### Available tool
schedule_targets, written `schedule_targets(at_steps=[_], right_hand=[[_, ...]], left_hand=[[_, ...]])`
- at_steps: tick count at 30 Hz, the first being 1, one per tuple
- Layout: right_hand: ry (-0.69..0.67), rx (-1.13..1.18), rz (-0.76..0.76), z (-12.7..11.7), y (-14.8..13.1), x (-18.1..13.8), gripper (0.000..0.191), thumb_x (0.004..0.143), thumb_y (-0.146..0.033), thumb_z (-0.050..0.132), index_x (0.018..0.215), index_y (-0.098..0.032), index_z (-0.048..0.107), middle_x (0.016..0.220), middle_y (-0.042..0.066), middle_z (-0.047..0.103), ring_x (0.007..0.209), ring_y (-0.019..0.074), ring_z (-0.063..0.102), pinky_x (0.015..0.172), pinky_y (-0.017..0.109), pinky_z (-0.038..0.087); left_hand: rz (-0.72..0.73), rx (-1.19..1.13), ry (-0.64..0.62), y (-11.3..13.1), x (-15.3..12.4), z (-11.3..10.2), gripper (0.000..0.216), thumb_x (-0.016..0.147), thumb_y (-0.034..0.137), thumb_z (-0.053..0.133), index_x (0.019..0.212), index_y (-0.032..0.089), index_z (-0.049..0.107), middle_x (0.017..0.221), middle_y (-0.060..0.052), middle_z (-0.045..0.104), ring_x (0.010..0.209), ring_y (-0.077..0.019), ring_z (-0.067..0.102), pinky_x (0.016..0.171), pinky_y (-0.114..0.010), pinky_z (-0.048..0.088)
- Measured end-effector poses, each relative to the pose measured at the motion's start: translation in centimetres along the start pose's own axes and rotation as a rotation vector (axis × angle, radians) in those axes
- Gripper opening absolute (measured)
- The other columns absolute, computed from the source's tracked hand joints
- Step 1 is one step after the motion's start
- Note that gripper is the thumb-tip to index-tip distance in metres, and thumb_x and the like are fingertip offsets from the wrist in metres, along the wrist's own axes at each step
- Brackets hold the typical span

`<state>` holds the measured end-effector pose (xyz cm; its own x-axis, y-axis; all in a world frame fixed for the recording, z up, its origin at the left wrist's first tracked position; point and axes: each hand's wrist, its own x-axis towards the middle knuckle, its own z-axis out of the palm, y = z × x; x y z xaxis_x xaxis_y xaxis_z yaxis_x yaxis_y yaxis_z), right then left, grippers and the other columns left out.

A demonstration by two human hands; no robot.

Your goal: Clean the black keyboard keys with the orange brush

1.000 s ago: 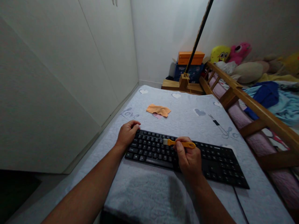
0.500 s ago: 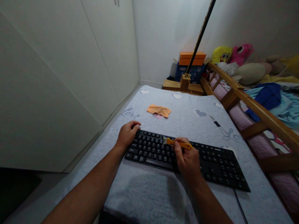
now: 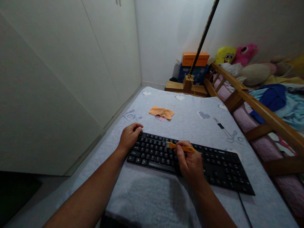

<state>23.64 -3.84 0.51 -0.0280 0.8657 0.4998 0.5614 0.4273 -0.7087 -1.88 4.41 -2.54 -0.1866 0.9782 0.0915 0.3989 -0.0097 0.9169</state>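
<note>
A black keyboard (image 3: 161, 155) lies at a slant across the patterned bedspread. My left hand (image 3: 129, 136) grips its far left corner, with the fingers curled over the edge. In my right hand (image 3: 190, 158) is a small brush (image 3: 174, 145) with a yellow handle, pinched between thumb and fingers. Its pale bristles touch or hover just over the keys left of the hand; I cannot tell which. Part of the keyboard's middle is hidden beneath my right hand. Beyond the keyboard lies a crumpled orange cloth (image 3: 161, 112).
A thin wire tool with a black grip (image 3: 220, 126) rests on the bedspread (image 3: 190, 107) at the right. The keyboard cable (image 3: 244, 209) runs toward me. A wooden rail (image 3: 266, 110) borders the right side, a white cabinet (image 3: 71, 79) the left. Boxes (image 3: 195, 59) stand at the back.
The brush and my right hand have shifted very slightly, the bristles a little nearer to me. My left hand and the keyboard stay where they were.
</note>
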Motion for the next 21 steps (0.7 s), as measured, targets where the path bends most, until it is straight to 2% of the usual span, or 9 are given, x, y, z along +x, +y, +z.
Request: schedule_targets(at_steps=[4,21], right_hand=[[0.038,0.005,-0.02,-0.03,-0.04,-0.11,0.016,0.1,-0.024,0.05,0.092,-0.022,0.064,0.077,0.001,0.071,0.069,0.016,0.07,0.063,0.025,0.051],[0.03,-0.001,-0.005,-0.16,0.06,-0.38,0.017,0.101,-0.025,0.05,0.09,-0.022,0.063,0.072,-0.002,0.068,0.063,0.0146,0.07,0.06,0.024,0.05]], left_hand=[[0.002,0.0,-0.001,-0.08,0.02,0.01,0.027,0.079,0.041,0.06,0.088,0.02,0.073,0.078,-0.003,0.074,0.075,-0.0215,0.067,0.073,-0.032,0.049],[0.005,0.015,-0.005,-0.08,0.1,0.01,0.028,0.079,0.041,0.059,0.09,0.019,0.074,0.079,-0.003,0.074,0.077,-0.0218,0.067,0.074,-0.033,0.049]])
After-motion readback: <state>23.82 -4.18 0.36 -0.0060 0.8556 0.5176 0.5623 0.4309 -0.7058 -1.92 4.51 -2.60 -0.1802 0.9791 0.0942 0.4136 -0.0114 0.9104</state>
